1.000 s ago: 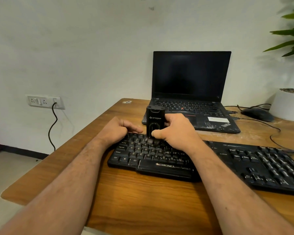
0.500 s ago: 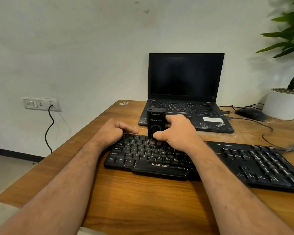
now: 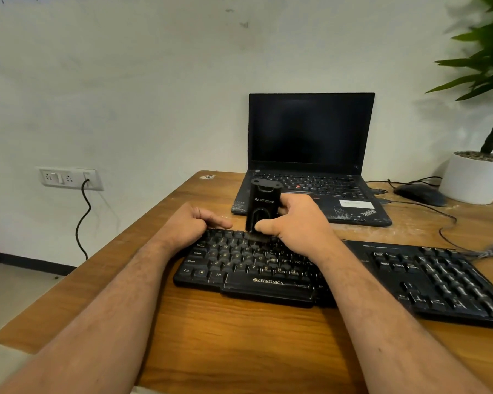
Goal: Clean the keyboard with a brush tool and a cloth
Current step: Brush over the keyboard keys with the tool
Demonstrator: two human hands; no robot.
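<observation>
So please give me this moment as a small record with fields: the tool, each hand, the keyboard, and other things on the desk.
tool: black brush tool, upright, bristles on the keys
right hand: holds the brush tool
left hand: curled, rests on keyboard's far left edge
keyboard: black, on wooden desk
others: second keyboard, open laptop, mouse, potted plant
cloth: not visible

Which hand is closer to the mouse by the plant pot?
Right. The right hand grips the brush tool over the keyboard, on the side toward the mouse. The left hand rests farther away, at the keyboard's far-left corner.
</observation>
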